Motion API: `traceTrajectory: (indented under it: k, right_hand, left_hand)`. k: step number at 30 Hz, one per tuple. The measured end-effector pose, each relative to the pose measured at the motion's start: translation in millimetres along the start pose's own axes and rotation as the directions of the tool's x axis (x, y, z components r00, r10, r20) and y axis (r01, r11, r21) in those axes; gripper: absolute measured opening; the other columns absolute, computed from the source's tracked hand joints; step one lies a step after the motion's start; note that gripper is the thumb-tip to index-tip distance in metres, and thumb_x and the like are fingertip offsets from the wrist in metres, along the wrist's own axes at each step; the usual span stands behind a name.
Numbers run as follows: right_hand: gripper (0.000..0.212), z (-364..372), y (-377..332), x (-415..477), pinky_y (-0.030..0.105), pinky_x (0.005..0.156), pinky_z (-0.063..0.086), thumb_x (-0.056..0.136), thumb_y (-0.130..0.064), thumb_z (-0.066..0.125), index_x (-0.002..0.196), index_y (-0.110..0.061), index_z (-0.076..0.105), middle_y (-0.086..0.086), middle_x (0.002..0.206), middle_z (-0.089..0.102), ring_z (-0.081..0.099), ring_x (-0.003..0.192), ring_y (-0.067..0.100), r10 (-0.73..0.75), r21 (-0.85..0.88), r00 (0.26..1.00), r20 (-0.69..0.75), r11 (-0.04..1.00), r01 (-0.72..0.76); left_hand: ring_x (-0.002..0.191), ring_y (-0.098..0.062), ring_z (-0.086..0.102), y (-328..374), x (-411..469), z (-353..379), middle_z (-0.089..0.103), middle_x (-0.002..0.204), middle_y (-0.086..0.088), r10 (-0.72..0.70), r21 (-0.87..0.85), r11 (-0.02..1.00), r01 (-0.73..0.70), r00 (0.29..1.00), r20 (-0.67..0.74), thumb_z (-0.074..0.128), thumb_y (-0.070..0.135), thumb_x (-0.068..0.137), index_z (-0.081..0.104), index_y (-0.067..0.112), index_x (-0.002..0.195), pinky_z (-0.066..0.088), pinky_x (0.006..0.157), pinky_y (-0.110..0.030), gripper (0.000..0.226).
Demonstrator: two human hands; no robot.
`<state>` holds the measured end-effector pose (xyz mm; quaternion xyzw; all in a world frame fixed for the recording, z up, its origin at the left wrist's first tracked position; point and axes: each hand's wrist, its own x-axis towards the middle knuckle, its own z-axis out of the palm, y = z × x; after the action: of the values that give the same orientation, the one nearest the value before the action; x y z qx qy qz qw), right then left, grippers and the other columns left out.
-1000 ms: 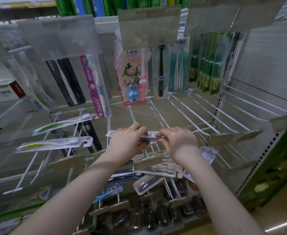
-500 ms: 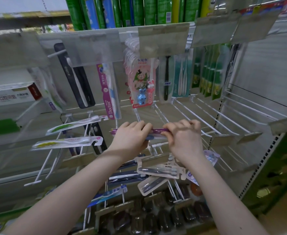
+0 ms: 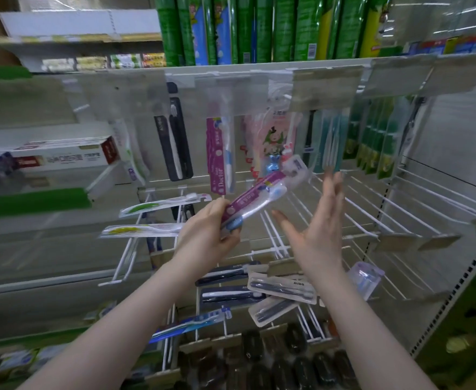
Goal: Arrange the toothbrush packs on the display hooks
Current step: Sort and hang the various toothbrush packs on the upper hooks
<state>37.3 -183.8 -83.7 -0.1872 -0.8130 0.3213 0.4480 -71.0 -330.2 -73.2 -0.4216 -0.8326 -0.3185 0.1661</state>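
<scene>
White wire hooks jut forward at right; black packs crowd the row below. The left hand grips the lower end of a purple-carded toothbrush pack, tilted up toward the display, while the right hand is spread flat just beside it, holding nothing

Curled left hand, splayed right hand.

The toothbrush pack has a purple card with pale lettering under clear plastic, and the brush inside is blue and white. The hooks are white. Boxes above are green, some yellow. Behind are a black pack and a pink cartoon-printed pack.
</scene>
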Motion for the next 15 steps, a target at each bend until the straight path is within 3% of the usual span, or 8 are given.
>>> traceTrajectory:
  k: [4,9,12,15]
  right_hand:
    - [0.095,12.7,-25.7,-14.1,0.043,0.111,0.026,0.079,-0.041,0.068,0.148,-0.033,0.003,0.0,0.155,0.011,0.017,0.142,0.017,0.071,0.131,0.994,0.08,0.988,-0.081]
    - [0.06,34.4,-48.3,-31.1,0.032,0.098,0.045,0.083,-0.028,0.068,0.134,-0.026,0.037,-0.007,0.127,0.05,0.052,0.112,0.007,0.207,0.403,0.94,0.27,0.863,-0.305]
    - [0.031,44.8,-58.8,-41.1,0.032,0.094,0.051,0.086,-0.019,0.066,0.114,-0.021,0.055,-0.005,0.107,0.064,0.061,0.098,0.005,0.215,0.52,0.906,0.366,0.76,-0.39]
    - [0.016,51.5,-66.4,-50.9,0.036,0.091,0.053,0.086,-0.014,0.065,0.101,-0.016,0.062,0.0,0.1,0.069,0.066,0.095,0.012,0.209,0.568,0.898,0.388,0.713,-0.411]
  left_hand:
    - [0.075,-0.005,0.061,-9.2,-13.9,-18.1,0.062,0.085,0.012,-0.134,-0.285,0.948,0.139,0.99,0.039,0.067,0.023,0.082,0.051,0.023,0.103,0.054,0.068,-0.034,0.027]
    - [0.072,0.011,0.06,-16.2,-31.5,-31.5,0.063,0.082,0.017,-0.193,-0.447,0.875,0.186,0.981,0.031,0.071,0.015,0.08,0.048,0.036,0.092,0.048,0.066,-0.008,0.033]
    - [0.082,0.001,0.065,-22.0,-41.0,-37.9,0.067,0.089,0.011,-0.24,-0.568,0.786,0.244,0.967,0.082,0.07,0.009,0.08,0.054,0.032,0.092,0.053,0.074,-0.016,0.03]
    - [0.086,-0.01,0.068,-26.8,-47.4,-43.0,0.07,0.093,0.003,-0.261,-0.663,0.692,0.286,0.955,0.139,0.071,0.008,0.08,0.058,0.025,0.095,0.055,0.073,-0.02,0.027]
